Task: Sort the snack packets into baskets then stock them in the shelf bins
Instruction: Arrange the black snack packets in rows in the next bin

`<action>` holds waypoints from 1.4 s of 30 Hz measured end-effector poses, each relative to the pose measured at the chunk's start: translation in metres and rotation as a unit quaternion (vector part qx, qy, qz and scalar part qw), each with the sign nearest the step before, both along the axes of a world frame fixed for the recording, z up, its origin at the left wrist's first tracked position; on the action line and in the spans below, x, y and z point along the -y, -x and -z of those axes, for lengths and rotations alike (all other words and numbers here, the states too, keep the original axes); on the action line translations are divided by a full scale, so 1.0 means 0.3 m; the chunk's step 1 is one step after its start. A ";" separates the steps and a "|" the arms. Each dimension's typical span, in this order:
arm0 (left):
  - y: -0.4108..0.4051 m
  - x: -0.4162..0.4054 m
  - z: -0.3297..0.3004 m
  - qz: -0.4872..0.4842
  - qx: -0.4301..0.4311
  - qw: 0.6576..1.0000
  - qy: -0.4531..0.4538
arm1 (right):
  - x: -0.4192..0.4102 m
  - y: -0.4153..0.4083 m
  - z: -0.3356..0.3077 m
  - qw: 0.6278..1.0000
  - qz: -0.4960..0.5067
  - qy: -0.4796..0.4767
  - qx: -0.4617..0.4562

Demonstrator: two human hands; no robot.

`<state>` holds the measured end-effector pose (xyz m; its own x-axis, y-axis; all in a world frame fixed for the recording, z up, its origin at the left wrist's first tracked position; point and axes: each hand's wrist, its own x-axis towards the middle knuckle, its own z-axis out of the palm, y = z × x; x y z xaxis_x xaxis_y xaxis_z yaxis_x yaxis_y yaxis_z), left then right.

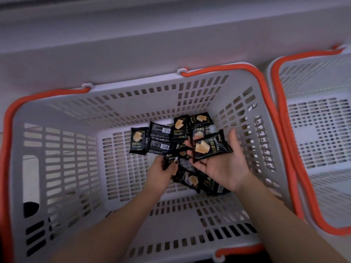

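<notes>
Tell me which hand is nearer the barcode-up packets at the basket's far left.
Left. The left hand grips a packet just right of the barcode-up packets; the right hand lies farther right.

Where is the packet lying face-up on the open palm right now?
In the head view, that black packet rests on the right hand, right of centre inside the grey basket, above the loose packets on its floor.

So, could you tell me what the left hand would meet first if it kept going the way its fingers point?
Probably the barcode-side packets lying just beyond the left hand, which already grips a packet; depth is unclear.
</notes>
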<state>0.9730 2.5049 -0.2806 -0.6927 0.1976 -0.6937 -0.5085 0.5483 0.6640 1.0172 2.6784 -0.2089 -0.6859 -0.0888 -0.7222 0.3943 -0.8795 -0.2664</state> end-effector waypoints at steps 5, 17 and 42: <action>0.063 0.017 -0.067 -0.067 0.020 0.994 -0.079 | 0.009 0.016 0.001 1.000 0.005 0.003 0.012; 0.120 0.086 -0.099 0.112 -0.024 0.993 -0.004 | 0.090 0.037 0.045 0.812 -0.455 -0.366 0.001; 0.090 0.327 -0.002 0.156 0.055 0.979 0.121 | 0.257 0.033 0.240 0.319 -0.718 -0.619 -0.006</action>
